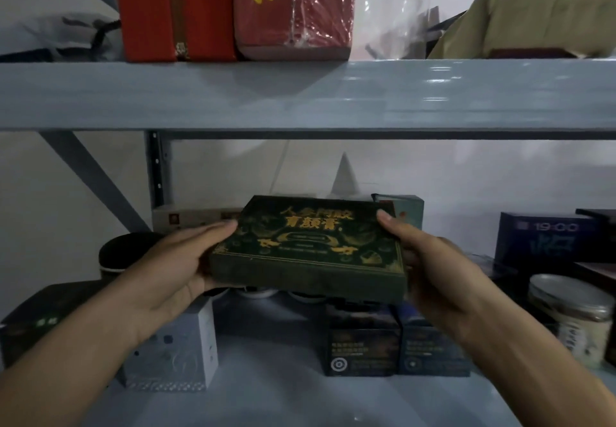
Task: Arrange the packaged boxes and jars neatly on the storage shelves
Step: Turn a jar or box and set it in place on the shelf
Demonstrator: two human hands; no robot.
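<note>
A person's left hand (176, 266) and right hand (430, 260) hold a flat green box (310, 246) with gold lettering in the opening between the upper shelf (300, 93) and the lower shelf (266, 380). Each grip is clamped on one short end of the box, thumb on the lid; the fingers underneath are hidden. The box lies level between the two hands, its long axis left to right along the shelf edge, so neither hand is nearer. It hangs clear of the lower shelf, above a row of small white-lidded jars (256, 293) and two dark cartons (363, 346). Bare shelf shows below and in front of it, and that gap looks the likely landing spot; the jars beneath could be knocked if the box goes down too far back.

A white carton (176, 350) stands on the lower shelf to the left, near a black-capped jar (123, 256). At the right stands a clear jar (570, 320) with a metal lid, and its contents look pale. Two red boxes (166, 9) stand upright on the upper shelf. Every box is closed, contents unseen.
</note>
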